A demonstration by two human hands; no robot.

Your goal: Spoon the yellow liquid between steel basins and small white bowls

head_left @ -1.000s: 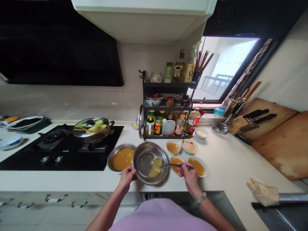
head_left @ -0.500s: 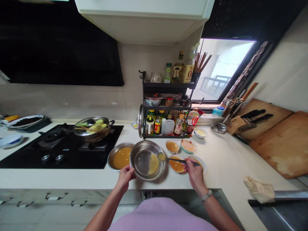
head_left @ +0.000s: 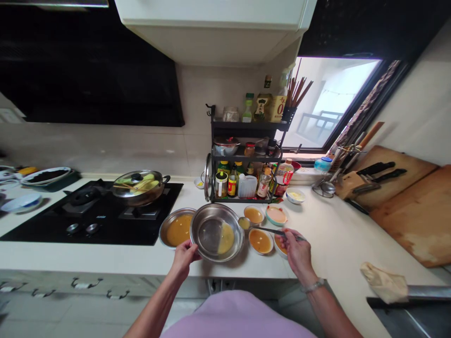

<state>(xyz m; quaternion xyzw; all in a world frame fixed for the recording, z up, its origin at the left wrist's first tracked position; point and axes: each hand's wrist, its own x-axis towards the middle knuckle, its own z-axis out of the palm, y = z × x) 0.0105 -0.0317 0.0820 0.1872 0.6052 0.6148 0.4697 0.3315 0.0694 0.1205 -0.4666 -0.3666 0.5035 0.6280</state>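
Note:
My left hand (head_left: 185, 258) pinches the near-left rim of a steel bowl (head_left: 207, 234), which is tilted so that yellowish liquid (head_left: 226, 238) pools at its right side. In my right hand (head_left: 298, 251) is the dark handle of a ladle (head_left: 244, 223); its round head holds some yellowish liquid and sits just past the bowl's right rim. Under and around the ladle stand small bowls of orange-brown liquid: a back one (head_left: 253, 215), a front one (head_left: 261, 241), and one partly hidden behind my right hand. A pinkish bowl (head_left: 276, 215) is behind the handle.
Left of the steel bowl, another metal bowl (head_left: 178, 228) holds orange-brown liquid. A lidded pan (head_left: 139, 188) stands on the black stove (head_left: 116, 230). Behind the bowls rises a rack (head_left: 246, 126) of bottles and jars. A knife block (head_left: 348, 183) and cutting boards (head_left: 412, 206) are at right.
The ladle and my right hand have moved right, taking the ladle head from over the steel bowl to beyond its rim. My left hand keeps its hold on the bowl.

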